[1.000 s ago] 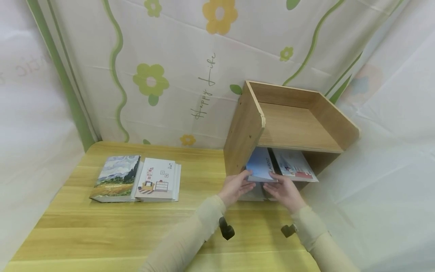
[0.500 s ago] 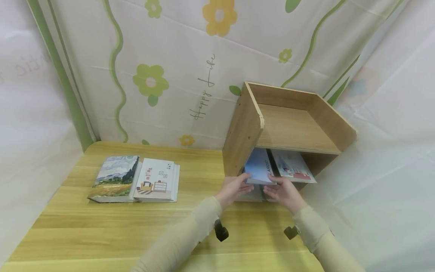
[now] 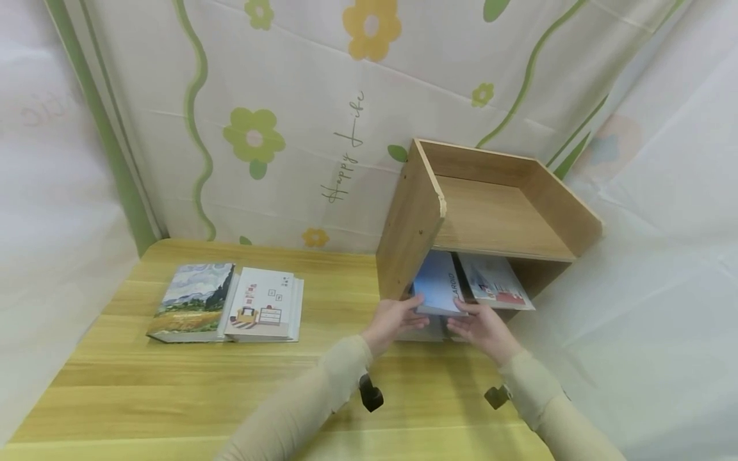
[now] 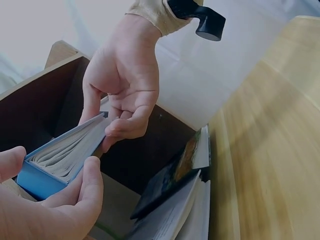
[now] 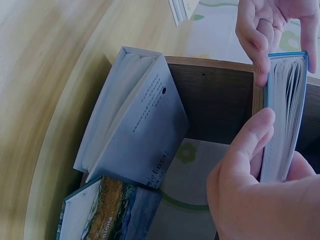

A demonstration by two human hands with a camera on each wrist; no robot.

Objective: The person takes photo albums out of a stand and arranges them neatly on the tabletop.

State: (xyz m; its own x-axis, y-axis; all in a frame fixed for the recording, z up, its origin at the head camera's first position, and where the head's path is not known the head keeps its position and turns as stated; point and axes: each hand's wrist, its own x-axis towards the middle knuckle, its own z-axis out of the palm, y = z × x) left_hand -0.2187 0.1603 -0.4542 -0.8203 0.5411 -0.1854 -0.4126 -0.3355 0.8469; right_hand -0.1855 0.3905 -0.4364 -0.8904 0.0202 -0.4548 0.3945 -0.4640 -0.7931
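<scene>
Head view: far end of blue book (image 3: 438,278) hidden under shelf board (image 3: 492,218); lower books (image 3: 428,331) mostly blocked by left hand (image 3: 395,321), right hand (image 3: 483,330) and blue book. Left wrist view: left hand cropped at left and bottom. Right wrist view: white book (image 5: 142,125), small print illegible.

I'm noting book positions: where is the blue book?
In the head view, right of centre: the left hand and right hand hold the blue book at the opening beneath the top board of the wooden shelf, just left of a white book.
</scene>
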